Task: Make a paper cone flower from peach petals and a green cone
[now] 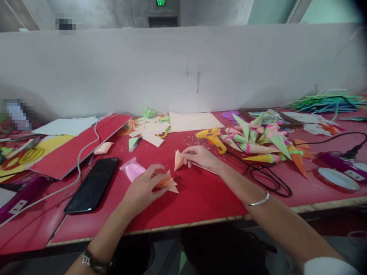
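At the far left, a purple power strip (21, 198) lies on the red table (200, 210), and yellow-handled scissors (31, 156) rest beyond it, beside a red board (83, 143). A black phone (93, 185) lies flat near the front edge, probably set aside to leave the middle free for handwork. Next comes a pink packet (133, 169), just beside the left hand (149, 182). That hand is palm down, its fingers loosely curved over a few orange paper pieces (172, 185), perhaps to keep them together; whether it pinches them or only rests on them I cannot tell. The forearm slants in from the lower left, the wrist low over the table. Just to the right, a folded orange paper (178, 160) stands on its point at the middle of the work area, pinched near its upper right side between the right hand's (200, 156) thumb and fingers, apparently so its folds stay closed. This hand is turned inward, fingers bent, the forearm reaching in from the lower right. Beyond it lies a yellow glue gun (210, 134), seemingly kept within easy reach, and further right a heap of paper cones (254, 137) is gathered out of the hands' way.
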`<state>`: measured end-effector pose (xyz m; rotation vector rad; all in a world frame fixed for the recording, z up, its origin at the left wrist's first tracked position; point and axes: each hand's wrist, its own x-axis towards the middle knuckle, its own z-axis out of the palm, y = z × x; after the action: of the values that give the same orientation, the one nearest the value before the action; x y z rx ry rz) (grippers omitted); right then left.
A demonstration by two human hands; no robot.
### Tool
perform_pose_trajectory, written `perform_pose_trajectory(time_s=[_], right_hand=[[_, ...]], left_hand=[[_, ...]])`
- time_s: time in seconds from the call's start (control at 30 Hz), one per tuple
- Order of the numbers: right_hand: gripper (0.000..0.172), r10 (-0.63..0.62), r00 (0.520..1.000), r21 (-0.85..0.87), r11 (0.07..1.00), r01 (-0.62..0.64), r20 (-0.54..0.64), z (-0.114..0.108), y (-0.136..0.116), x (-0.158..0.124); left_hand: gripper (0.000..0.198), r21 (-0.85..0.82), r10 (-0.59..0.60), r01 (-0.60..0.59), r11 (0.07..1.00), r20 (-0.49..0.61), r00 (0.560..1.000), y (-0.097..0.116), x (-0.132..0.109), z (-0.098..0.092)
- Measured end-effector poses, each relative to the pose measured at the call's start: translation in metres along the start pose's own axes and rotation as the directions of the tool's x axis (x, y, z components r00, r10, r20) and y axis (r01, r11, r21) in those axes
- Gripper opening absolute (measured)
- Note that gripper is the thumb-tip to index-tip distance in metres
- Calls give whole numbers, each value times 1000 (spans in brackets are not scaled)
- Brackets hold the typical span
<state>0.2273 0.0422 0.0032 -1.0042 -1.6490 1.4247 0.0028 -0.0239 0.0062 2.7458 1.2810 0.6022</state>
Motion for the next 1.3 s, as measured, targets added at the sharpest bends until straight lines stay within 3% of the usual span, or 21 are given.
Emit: perform_pose_trajectory(time_s=[0.13,0.23,0.33,0.53,0.73,0.87,1.1,1.3], right_hand=[[16,-24,997,-136,991,15,-69,0,-3,-1],[15,-77,997,-219,973,70,-21,-2,-6,-3],[15,-93,994,-293,950,104,50,-3,-9,-5],[12,-81,995,-379,920,98,62,-2,-12,-7],[13,-169,980,-454,869,198,104,-3,-8,-4],[16,-156,986,-469,868,162,51,-2,-9,-5],[17,-161,987,-441,885,153,19,1,-9,-6],[15,-173,985,-446,880,162,15,-1,-7,-5]], left_hand=[[25,32,33,-31,999,-65,997,0,1,2],[24,68,50,-44,997,-99,994,1,0,1],[21,94,49,-42,995,-72,996,3,-1,0],[16,110,-34,34,993,-3,999,4,2,0],[18,12,-254,254,967,27,967,2,4,0],[19,-64,-395,394,917,-4,919,3,3,-3],[17,-349,-444,412,842,-15,896,8,8,-6],[17,-354,-448,413,839,-18,894,9,8,-9]])
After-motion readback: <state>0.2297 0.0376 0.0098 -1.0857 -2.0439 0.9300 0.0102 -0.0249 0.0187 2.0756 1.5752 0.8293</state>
